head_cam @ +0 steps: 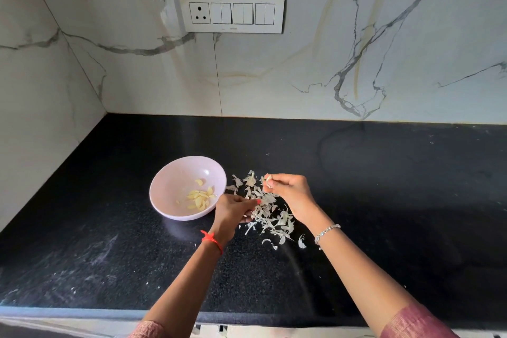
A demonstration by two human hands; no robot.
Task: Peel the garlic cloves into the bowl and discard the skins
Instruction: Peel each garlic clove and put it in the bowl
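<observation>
Pinched between the thumb and fingertips of the right grip (290, 195) is a garlic clove (269, 181) with pale skin on it, held just above the far edge of the skin pile. The left grip (233, 211) has its fingers curled in at the near left side of the same pile, touching the skins. Whether it actually holds any of them cannot be told.

Nearest the camera, two mauve sleeves (417, 321) end above the elbows, at the front edge of the black speckled worktop (384, 200). A red thread (212, 240) is tied round the left wrist and a silver beaded bracelet (326, 231) sits on the right one.

Between and under the two hands lies a loose heap of white garlic skins (274, 219), spread on the worktop, with a few curled scraps lying apart on its near side.

Just left of the heap, close to the left knuckles, stands a pale pink bowl (170, 175). Peeled cloves (200, 197), yellowish, are gathered in its right half.

Behind, the worktop meets a white veined marble-look wall (301, 63), which carries a white switch panel (231, 12) with one socket and three pairs of switches.
</observation>
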